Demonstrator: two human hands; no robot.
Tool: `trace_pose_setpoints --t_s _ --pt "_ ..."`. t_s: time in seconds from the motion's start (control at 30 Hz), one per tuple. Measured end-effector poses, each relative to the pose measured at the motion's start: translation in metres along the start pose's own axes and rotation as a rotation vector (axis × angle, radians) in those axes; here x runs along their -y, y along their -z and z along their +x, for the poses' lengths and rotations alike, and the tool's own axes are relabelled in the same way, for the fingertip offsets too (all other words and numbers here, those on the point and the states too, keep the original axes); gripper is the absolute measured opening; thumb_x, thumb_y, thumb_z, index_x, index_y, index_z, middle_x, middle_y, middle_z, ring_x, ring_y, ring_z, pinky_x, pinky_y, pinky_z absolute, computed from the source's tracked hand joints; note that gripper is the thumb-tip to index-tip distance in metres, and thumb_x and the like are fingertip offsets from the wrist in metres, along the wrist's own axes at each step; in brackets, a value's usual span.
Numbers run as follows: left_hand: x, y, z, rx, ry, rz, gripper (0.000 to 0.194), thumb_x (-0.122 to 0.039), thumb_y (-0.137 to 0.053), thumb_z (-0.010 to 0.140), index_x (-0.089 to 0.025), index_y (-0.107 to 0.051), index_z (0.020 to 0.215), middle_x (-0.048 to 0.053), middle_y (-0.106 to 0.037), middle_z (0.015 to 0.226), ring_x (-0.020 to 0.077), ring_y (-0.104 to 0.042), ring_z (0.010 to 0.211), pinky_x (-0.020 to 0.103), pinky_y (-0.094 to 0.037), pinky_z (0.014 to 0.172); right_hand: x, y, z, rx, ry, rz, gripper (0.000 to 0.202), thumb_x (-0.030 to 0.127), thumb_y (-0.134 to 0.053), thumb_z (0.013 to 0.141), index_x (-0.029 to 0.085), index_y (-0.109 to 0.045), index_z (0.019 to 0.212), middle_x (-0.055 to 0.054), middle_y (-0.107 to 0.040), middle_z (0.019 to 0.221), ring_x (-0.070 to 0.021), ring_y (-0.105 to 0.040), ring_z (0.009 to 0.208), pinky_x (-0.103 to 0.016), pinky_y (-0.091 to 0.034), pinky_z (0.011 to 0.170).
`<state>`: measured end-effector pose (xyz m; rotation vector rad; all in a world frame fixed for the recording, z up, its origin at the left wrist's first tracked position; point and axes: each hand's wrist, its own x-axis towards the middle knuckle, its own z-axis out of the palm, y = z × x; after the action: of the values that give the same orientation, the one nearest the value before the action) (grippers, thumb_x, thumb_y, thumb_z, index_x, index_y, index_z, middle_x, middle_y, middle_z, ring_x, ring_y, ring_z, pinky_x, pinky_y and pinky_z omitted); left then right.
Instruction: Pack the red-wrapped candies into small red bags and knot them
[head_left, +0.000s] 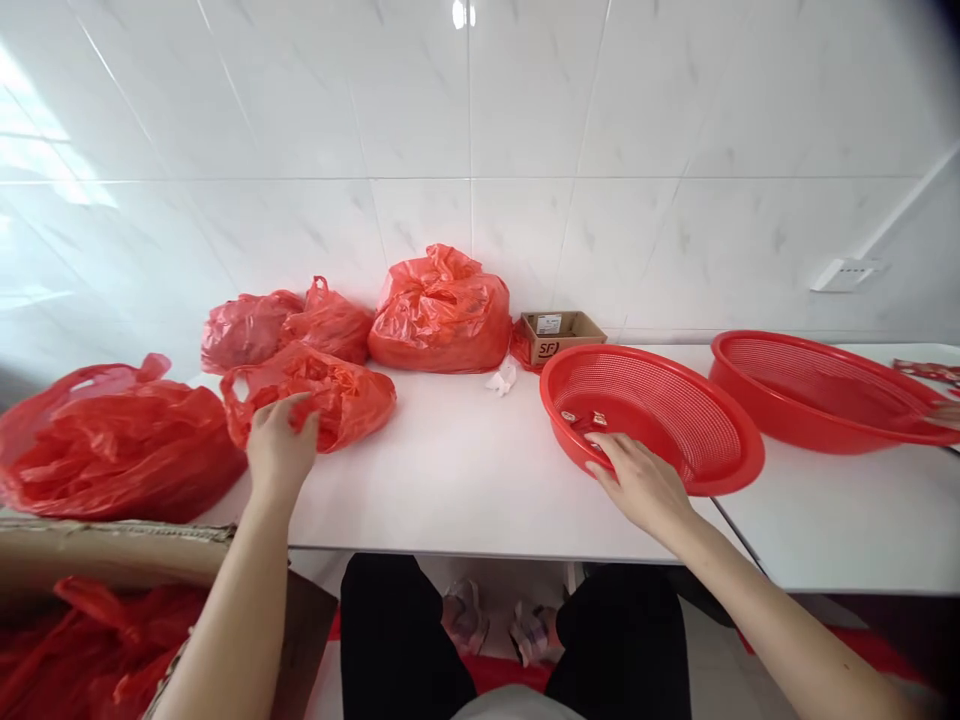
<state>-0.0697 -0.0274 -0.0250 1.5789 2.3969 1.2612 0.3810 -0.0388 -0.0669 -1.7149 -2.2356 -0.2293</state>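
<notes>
My left hand [283,445] is over the mouth of an open red plastic bag [360,405], its fingers bent and the thumb a little apart from the index finger. Its other fingertips are hidden, and I see nothing held in it. My right hand [645,482] reaches over the near left rim of a red plastic basket [724,445], fingers stretched out and thumb apart. Near its fingertips a few small wrapped pieces [598,418] lie on the basket floor, too small to name.
Another red basket [795,420] stands at right, with another person's hand [943,413] at its rim. Tied red bags [442,320] and a small cardboard box [566,335] line the wall. A large red bag [127,450] and a carton [112,555] of red plastic are at left. Crumpled tissue [502,377] lies mid-table.
</notes>
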Motion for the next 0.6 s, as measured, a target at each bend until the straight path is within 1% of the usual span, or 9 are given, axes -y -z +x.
trace_pose_setpoints --t_s 0.07,0.13,0.23,0.33,0.37,0.43,0.53,0.57,0.6 --pt "-0.003 -0.012 0.016 0.083 0.025 0.066 0.045 -0.035 -0.065 0.076 -0.018 -0.065 0.118 0.017 -0.057 0.121 0.0340 -0.059 0.109 0.047 -0.045 0.092 0.017 0.004 0.007 -0.153 0.107 0.138 0.033 0.030 -0.049 0.095 0.020 -0.056 0.125 -0.013 -0.060 0.126 -0.0294 -0.058 0.117 -0.044 -0.051 0.089" --pt "-0.005 -0.022 0.023 0.127 0.067 0.113 0.039 -0.033 -0.069 0.072 -0.020 -0.069 0.108 0.017 -0.063 0.112 0.0361 -0.062 0.102 0.047 -0.047 0.083 0.039 0.008 0.012 -0.240 0.208 0.303 0.028 0.029 -0.051 0.095 0.021 -0.057 0.121 -0.012 -0.059 0.125 -0.0275 -0.056 0.118 -0.045 -0.048 0.098" --pt "-0.014 -0.022 0.023 0.073 0.115 0.155 0.029 -0.041 -0.062 0.079 -0.021 -0.071 0.099 0.014 -0.069 0.101 0.0343 -0.062 0.096 0.044 -0.044 0.079 0.075 0.005 0.021 -0.220 0.305 0.530 0.020 0.025 -0.052 0.094 0.023 -0.059 0.113 -0.011 -0.062 0.115 -0.0246 -0.060 0.110 -0.043 -0.050 0.096" --pt "-0.026 -0.010 0.018 -0.066 0.086 0.159 0.037 -0.053 -0.052 0.086 -0.022 -0.070 0.097 0.009 -0.069 0.103 0.0288 -0.061 0.093 0.039 -0.041 0.077 0.118 -0.013 0.038 -0.144 0.361 0.698 0.021 0.021 -0.054 0.092 0.022 -0.060 0.112 -0.010 -0.063 0.112 -0.0233 -0.060 0.108 -0.041 -0.052 0.094" --pt "-0.029 -0.007 0.016 -0.090 0.052 0.145 0.039 -0.054 -0.051 0.087 -0.022 -0.070 0.095 0.008 -0.069 0.102 0.0270 -0.060 0.092 0.037 -0.041 0.076 0.134 -0.021 0.046 -0.128 0.376 0.743 0.025 0.022 -0.055 0.092 0.022 -0.058 0.117 -0.011 -0.062 0.115 -0.0233 -0.058 0.111 -0.041 -0.051 0.096" --pt "-0.032 -0.005 0.013 -0.079 -0.017 0.105 0.038 -0.053 -0.053 0.087 -0.020 -0.072 0.090 0.007 -0.069 0.097 0.0243 -0.060 0.088 0.034 -0.040 0.075 0.168 -0.038 0.065 -0.109 0.403 0.795 0.047 0.028 -0.061 0.089 0.021 -0.048 0.134 -0.014 -0.055 0.130 -0.0257 -0.052 0.122 -0.043 -0.048 0.101" --pt "-0.025 -0.008 0.006 0.020 -0.051 0.034 0.034 -0.048 -0.056 0.086 -0.018 -0.074 0.088 0.005 -0.072 0.089 0.0217 -0.063 0.084 0.030 -0.042 0.075 0.215 -0.059 0.097 -0.074 0.424 0.762 0.091 0.044 -0.074 0.078 0.022 -0.026 0.152 -0.020 -0.027 0.155 -0.0346 -0.032 0.140 -0.052 -0.039 0.107" --pt "-0.020 -0.009 0.002 0.049 -0.045 0.008 0.033 -0.047 -0.057 0.086 -0.019 -0.075 0.088 0.004 -0.073 0.088 0.0210 -0.064 0.083 0.028 -0.044 0.074 0.228 -0.066 0.108 -0.052 0.435 0.732 0.102 0.047 -0.078 0.072 0.023 -0.020 0.154 -0.020 -0.021 0.157 -0.0370 -0.028 0.142 -0.054 -0.038 0.107" --pt "-0.015 -0.009 -0.003 0.071 -0.033 -0.021 0.033 -0.047 -0.059 0.085 -0.020 -0.076 0.087 0.003 -0.074 0.087 0.0207 -0.065 0.082 0.027 -0.045 0.073 0.237 -0.072 0.119 -0.023 0.454 0.696 0.108 0.048 -0.080 0.070 0.024 -0.017 0.155 -0.019 -0.021 0.158 -0.0379 -0.028 0.141 -0.054 -0.038 0.106"
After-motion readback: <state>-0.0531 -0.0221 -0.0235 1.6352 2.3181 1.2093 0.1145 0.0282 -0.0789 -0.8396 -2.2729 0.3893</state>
